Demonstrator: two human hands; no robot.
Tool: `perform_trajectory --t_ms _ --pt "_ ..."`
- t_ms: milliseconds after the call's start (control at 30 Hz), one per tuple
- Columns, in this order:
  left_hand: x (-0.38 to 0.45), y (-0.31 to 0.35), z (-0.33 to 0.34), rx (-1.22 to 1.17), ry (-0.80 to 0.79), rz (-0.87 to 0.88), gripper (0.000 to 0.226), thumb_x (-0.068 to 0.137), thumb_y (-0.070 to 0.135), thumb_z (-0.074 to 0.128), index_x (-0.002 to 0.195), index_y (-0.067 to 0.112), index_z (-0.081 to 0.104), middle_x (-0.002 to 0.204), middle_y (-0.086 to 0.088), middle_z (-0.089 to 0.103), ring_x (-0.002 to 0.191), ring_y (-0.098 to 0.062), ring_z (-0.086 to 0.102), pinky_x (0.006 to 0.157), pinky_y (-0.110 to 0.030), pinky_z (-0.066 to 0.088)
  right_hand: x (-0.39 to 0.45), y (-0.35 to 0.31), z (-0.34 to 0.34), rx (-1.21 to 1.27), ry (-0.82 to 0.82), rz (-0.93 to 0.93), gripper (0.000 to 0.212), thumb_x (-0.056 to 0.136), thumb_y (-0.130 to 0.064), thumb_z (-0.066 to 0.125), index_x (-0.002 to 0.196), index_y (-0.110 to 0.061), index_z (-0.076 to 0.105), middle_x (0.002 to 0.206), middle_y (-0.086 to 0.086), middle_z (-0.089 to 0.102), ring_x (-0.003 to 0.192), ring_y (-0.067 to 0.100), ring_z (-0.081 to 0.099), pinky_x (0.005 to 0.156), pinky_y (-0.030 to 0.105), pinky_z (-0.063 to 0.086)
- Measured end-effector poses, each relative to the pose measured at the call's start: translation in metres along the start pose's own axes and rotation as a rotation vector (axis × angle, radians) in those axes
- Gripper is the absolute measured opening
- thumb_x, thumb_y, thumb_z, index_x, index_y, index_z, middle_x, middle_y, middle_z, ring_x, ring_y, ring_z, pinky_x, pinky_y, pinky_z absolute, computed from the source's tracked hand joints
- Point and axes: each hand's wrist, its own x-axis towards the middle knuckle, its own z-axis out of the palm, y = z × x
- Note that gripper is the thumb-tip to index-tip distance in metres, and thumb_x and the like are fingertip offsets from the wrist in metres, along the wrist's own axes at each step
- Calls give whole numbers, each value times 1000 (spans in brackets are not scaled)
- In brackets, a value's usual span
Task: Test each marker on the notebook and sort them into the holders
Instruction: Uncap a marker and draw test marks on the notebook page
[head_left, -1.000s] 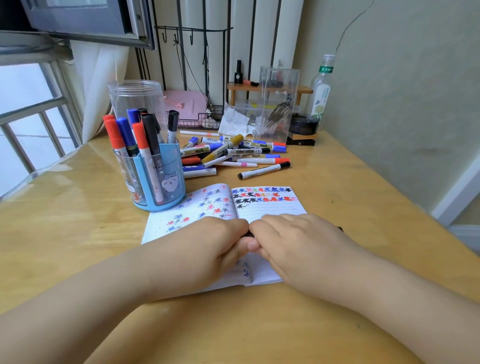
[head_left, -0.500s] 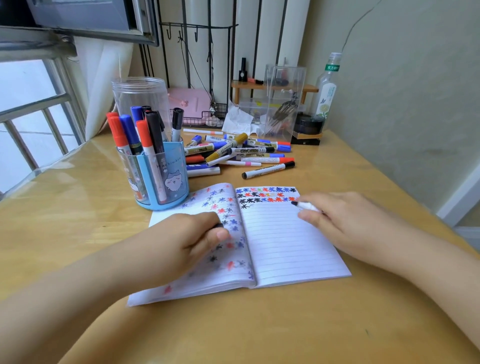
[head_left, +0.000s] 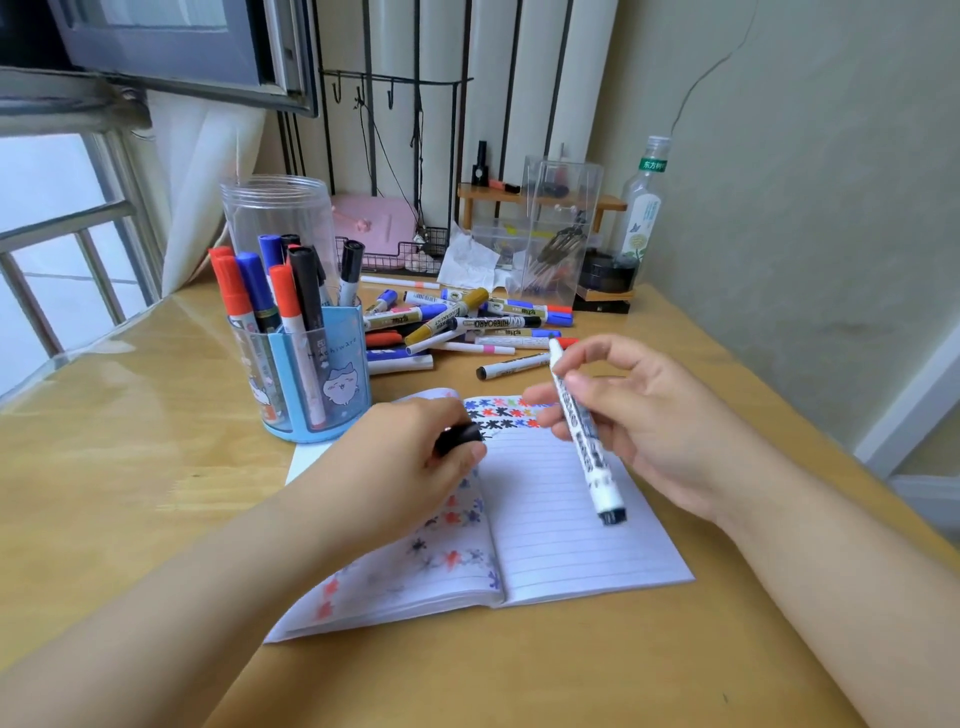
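1. I see the notebook (head_left: 545, 519) lying open on the table (head_left: 156, 493), and I take it as my landmark. Its upper lines carry blue, black and red star marks.
2. My left hand (head_left: 415, 457) rests on the notebook's left page, fingers curled round a black cap (head_left: 460, 436).
3. My right hand (head_left: 634, 415) hovers over the notebook's right page, thumb and fingers pinching a white marker (head_left: 584, 436). The marker is tilted, its dark tip pointing down toward me above the lined page, clear of the paper.
4. Just behind the notebook's left corner stands the blue holder (head_left: 332, 374), filled with red, blue and black markers standing upright.
5. Behind that holder is a clear jar (head_left: 280, 218); whether it holds anything I cannot tell.
6. Behind the notebook's top edge lies a loose pile of markers (head_left: 467, 322) on the table, the nearest one a black-capped pen (head_left: 511, 365).
7. Farther back, beyond the pile, stand a clear plastic box (head_left: 558, 228) and a bottle (head_left: 644, 208).
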Motion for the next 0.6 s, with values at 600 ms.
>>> perform_trajectory --t_ms 600 --pt "-5 -35 30 -36 52 14 25 84 43 45 95 27 61 80 14 45 69 -8 44 64 -26 39 60 69 10 -357 269 9 30 88 -19 61 61 -25 51 44 -4 46 40 11 35 44 23 28"
